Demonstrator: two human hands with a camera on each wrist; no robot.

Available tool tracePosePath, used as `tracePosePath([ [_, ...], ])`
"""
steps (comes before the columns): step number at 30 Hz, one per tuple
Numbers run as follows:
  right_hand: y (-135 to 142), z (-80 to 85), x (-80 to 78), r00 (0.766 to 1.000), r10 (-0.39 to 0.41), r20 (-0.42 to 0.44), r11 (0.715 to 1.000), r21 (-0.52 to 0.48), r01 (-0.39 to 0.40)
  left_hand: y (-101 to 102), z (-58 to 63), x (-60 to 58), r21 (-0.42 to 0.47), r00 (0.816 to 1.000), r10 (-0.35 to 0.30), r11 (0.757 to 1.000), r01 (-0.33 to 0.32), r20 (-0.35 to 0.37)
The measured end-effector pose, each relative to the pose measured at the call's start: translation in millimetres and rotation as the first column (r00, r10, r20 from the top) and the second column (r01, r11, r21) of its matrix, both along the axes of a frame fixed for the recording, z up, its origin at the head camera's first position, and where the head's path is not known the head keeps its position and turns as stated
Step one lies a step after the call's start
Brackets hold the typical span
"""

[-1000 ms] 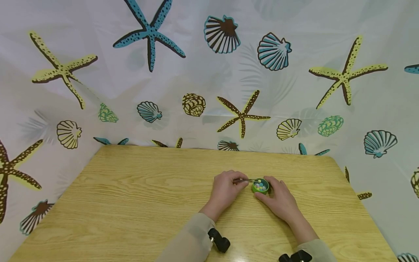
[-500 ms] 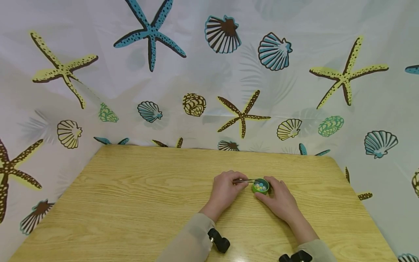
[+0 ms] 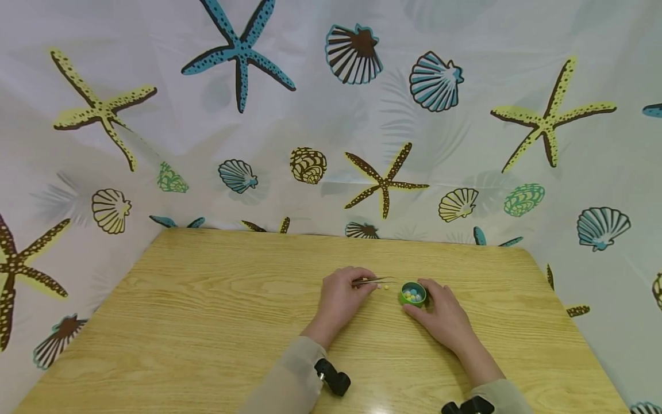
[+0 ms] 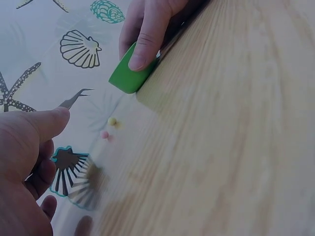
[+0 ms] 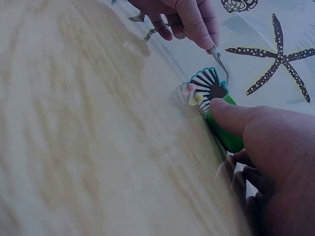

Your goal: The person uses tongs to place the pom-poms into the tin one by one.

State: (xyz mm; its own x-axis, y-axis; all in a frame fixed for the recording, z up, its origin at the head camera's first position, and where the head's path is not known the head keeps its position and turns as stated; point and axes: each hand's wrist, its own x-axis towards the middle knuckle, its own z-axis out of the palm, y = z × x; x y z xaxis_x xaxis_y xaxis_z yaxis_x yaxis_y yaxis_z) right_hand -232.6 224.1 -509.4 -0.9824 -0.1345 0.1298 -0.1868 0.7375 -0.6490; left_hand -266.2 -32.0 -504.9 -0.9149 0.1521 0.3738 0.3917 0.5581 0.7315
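Observation:
My left hand (image 3: pixel 338 296) pinches a pair of tweezers (image 4: pixel 72 100) with bent tips. The tips stand slightly apart with nothing between them, above the table and left of a small green cup (image 3: pixel 407 303). Thumb and fingers of my right hand (image 3: pixel 442 315) grip the cup from its right side; it stands upright on the table. Several small pastel beads (image 3: pixel 412 295) lie inside it. Between the tweezers and the cup, a yellow bead (image 4: pixel 112 121) and a pink bead (image 4: pixel 104 134) rest on the wood, side by side.
The wooden table (image 3: pixel 207 310) reaches back to a white curtain (image 3: pixel 289 121) printed with starfish and shells, which also borders both sides. A black strap device (image 3: pixel 333 376) sits on the left wrist, another (image 3: pixel 469 406) on the right.
A yellow bead at the tweezers' tips over the cup has been let go there. My left hand then moved left with the tweezers, bringing two beads on the table into view. My right hand stays put.

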Motion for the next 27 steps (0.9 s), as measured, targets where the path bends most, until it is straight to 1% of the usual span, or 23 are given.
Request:
tracePosePath([
  [7,0.2,0.4,0.6,1.0,-0.006,0.012,1.0,0.005,0.006,-12.3,-2.4,-0.4,0.009,0.999,0.03,1.0,-0.03,0.013],
  [13,0.4,0.3,0.8,1.0,-0.009,0.025,1.0,0.002,0.009,-18.6,-5.4,-1.7,-0.008,0.999,0.047,0.999,-0.047,0.015],
  [19,1.0,-0.5,-0.1,1.0,-0.007,0.025,1.0,0.001,0.007,-22.1,-7.6,-1.7,-0.014,0.999,0.048,0.999,-0.048,0.02],
  [27,0.8,-0.5,0.1,0.999,-0.013,0.038,1.0,-0.003,0.013,-23.6,-9.3,-1.1,-0.043,0.999,0.038,0.998,-0.038,-0.004],
])
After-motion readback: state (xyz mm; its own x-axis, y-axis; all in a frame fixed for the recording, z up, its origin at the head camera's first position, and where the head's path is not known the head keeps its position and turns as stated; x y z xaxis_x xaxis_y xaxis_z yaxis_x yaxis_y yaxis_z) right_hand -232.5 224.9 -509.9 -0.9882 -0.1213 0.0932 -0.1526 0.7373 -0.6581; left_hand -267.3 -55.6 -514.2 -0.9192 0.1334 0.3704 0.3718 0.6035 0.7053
